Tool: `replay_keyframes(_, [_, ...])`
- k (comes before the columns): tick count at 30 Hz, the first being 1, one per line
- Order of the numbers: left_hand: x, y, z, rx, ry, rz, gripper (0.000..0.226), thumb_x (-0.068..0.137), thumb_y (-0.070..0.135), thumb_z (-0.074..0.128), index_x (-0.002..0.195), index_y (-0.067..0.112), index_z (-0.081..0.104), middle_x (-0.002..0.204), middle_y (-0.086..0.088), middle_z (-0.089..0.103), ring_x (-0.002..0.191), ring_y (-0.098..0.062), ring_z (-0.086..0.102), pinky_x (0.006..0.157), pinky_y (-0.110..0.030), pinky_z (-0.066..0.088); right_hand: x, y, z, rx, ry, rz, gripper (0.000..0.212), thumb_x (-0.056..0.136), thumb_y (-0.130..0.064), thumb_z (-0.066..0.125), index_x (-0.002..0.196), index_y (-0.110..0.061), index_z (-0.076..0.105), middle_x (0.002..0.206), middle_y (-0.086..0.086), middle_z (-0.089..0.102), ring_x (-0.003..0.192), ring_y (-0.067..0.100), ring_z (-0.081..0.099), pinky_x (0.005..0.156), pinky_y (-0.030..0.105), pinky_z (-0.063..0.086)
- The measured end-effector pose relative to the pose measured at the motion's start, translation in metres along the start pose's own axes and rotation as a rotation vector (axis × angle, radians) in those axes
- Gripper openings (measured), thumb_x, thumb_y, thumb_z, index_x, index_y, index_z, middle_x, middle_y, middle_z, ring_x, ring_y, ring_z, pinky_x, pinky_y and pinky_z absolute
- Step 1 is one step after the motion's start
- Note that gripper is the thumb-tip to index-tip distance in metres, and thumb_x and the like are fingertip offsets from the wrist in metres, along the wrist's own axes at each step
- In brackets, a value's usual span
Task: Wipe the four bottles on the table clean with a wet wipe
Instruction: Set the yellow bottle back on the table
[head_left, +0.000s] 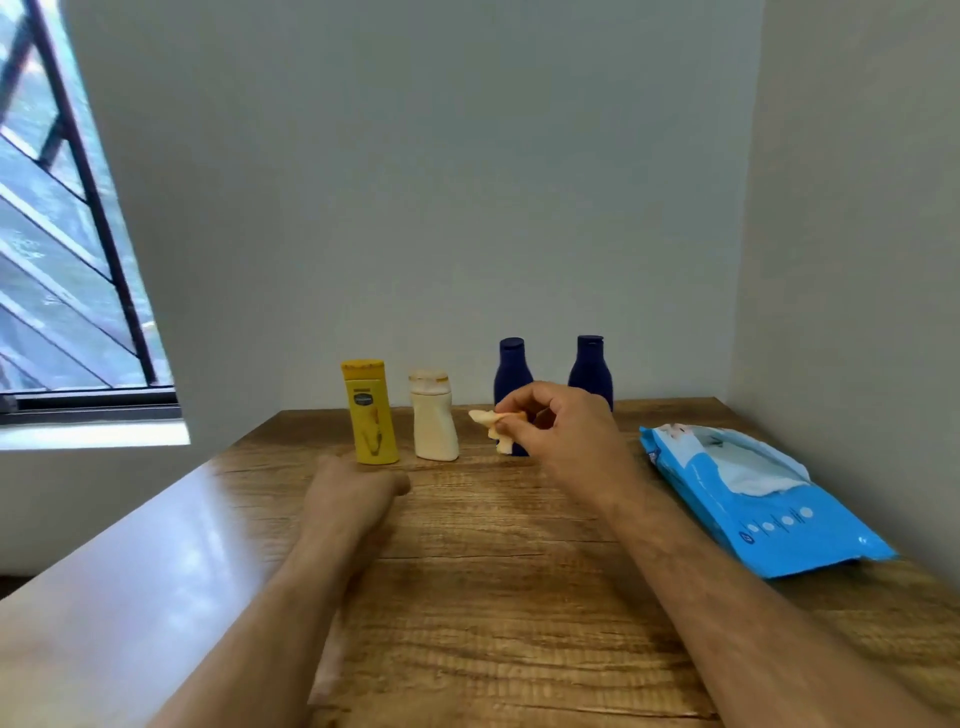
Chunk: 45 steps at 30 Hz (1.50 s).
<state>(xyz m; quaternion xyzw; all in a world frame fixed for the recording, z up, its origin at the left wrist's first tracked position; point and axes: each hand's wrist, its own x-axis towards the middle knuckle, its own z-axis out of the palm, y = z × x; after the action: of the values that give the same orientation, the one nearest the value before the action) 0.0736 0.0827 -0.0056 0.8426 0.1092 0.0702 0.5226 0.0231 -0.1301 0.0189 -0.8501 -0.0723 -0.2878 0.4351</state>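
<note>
A row of bottles stands upright at the far side of the wooden table (493, 571): a yellow bottle (370, 413), a cream bottle (434, 417) and two dark blue bottles (511, 370) (590, 368). My right hand (561, 431) hovers in front of the left blue bottle and pinches a crumpled wet wipe (493, 426) between thumb and fingers. My left hand (356, 491) lies on the table just in front of the yellow bottle, fingers curled under into a fist, holding nothing.
A blue pack of wet wipes (753, 499) lies open on the right side of the table, a white wipe showing at its flap. Walls close the table at the back and right. A window (62, 260) is at left.
</note>
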Motion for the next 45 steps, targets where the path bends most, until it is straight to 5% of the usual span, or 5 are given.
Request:
replay_keyframes(10, [-0.120,-0.056,-0.179,0.226,0.337,0.367,0.076,0.082,0.031,0.076,0.148,0.019,0.040,0.141,-0.002,0.055,0.129,-0.022,0.050,0.104,-0.036,0.038,-0.028,-0.118,0.037,0.000,-0.115,-0.233,0.014,0.076,-0.037,0.080,0.074,-0.032,0.067,0.090,-0.008,0.063,0.078,0.011,0.060,0.067,0.025,0.049])
replay_keyframes(15, [-0.164,-0.124,-0.265,0.343,0.554,0.353,0.070,0.085,0.030,0.072,0.147,0.016,0.043,0.141,-0.004,0.052,0.130,-0.025,0.047,0.107,-0.040,0.039,-0.093,-0.213,0.117,0.168,-0.381,-0.333,0.013,0.080,-0.031,0.078,0.076,-0.023,0.068,0.064,-0.014,0.070,0.059,0.003,0.064,0.058,0.019,0.049])
replay_keyframes(22, [-0.187,-0.274,-0.346,0.369,0.687,0.047,0.067,0.082,0.024,0.076,0.142,0.009,0.049,0.136,-0.015,0.054,0.128,-0.032,0.047,0.110,-0.042,0.035,-0.193,-0.255,0.293,0.145,-0.832,-0.358,0.006,0.083,-0.019,0.073,0.084,-0.023,0.076,0.069,-0.005,0.072,0.062,0.010,0.068,0.067,0.032,0.060])
replay_keyframes(33, [-0.191,-0.477,-0.289,0.412,0.344,-0.329,0.059,0.093,0.032,0.061,0.148,0.022,0.041,0.152,0.005,0.042,0.146,-0.011,0.027,0.120,-0.027,0.022,-0.322,-0.144,0.508,-0.348,-1.318,-0.022,0.007,0.079,-0.030,0.072,0.076,-0.025,0.074,0.079,0.001,0.075,0.074,0.013,0.071,0.076,0.031,0.060])
replay_keyframes(45, [-0.191,-0.568,-0.227,0.344,0.165,-0.576,0.048,0.101,0.030,0.045,0.148,0.027,0.038,0.151,0.010,0.041,0.147,-0.008,0.024,0.118,-0.024,0.021,-0.388,-0.024,0.547,-0.719,-1.624,0.045,0.032,0.081,-0.017,0.060,0.112,-0.014,0.069,0.110,0.008,0.070,0.099,0.026,0.067,0.084,0.032,0.054])
